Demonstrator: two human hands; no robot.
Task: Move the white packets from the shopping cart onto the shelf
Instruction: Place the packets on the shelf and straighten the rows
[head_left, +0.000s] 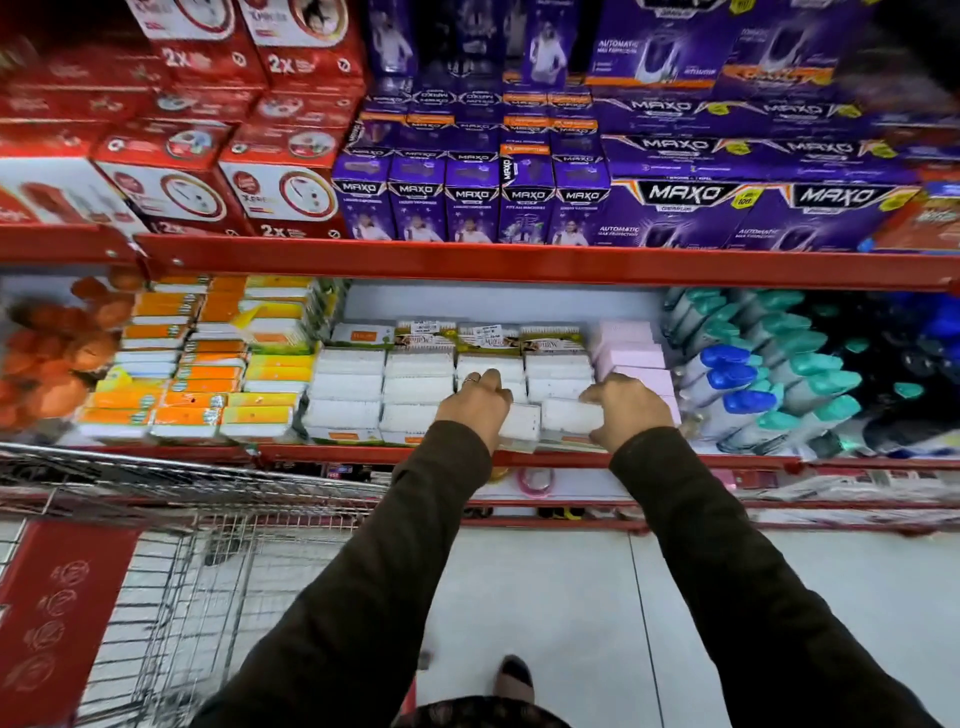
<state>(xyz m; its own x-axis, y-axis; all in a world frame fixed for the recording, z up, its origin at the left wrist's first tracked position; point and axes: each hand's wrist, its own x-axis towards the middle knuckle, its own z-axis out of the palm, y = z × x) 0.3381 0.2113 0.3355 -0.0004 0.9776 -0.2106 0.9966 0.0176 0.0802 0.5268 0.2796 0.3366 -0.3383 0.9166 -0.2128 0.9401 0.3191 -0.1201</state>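
Rows of white packets (348, 387) fill the middle of the red-edged shelf (675, 460). My left hand (475, 402) grips one white packet (519, 421) at the shelf's front, fingers curled over its top. My right hand (626, 408) holds another white packet (569, 415) just beside it, pressing it down among the stacked ones. Both arms wear dark sleeves. The wire shopping cart (197, 561) stands at the lower left; no white packets show inside the part of the cart I can see.
Orange and yellow packs (208, 374) lie left of the white ones, pink packets (631, 353) and blue and teal bottles (769, 374) to the right. Red boxes (192, 187) and purple boxes (571, 208) fill the shelf above. Pale floor lies below.
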